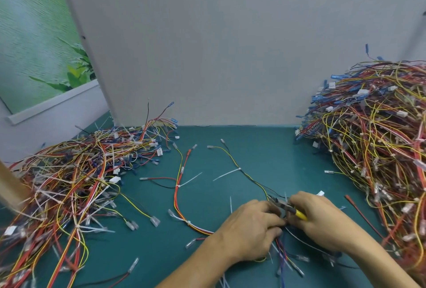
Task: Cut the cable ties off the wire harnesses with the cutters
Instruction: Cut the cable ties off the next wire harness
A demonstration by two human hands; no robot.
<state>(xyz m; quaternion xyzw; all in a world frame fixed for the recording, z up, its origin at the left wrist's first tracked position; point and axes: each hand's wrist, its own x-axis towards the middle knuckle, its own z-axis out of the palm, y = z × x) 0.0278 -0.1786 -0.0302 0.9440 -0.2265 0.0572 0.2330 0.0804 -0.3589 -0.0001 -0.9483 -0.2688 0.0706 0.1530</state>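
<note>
On teal table (265, 149), against grey wall (230, 45), two heaps of wire harnesses seen: taller right heap (378, 140), flatter left heap (76, 172). Between them, one harness (179, 195) spread loose, three white cable ties (227, 173) counted on it. Near front edge, its bundle pinched by left hand (249, 230), fingers curled round wires. One pair of cutters (285, 206), yellow-handled, gripped by right hand (322, 218), tips at bundle. Wires judged light, limp, easily tangled; ties thin, stiff. Bundle best held just beside tie.

Even soft light, blurred warped edges
</note>
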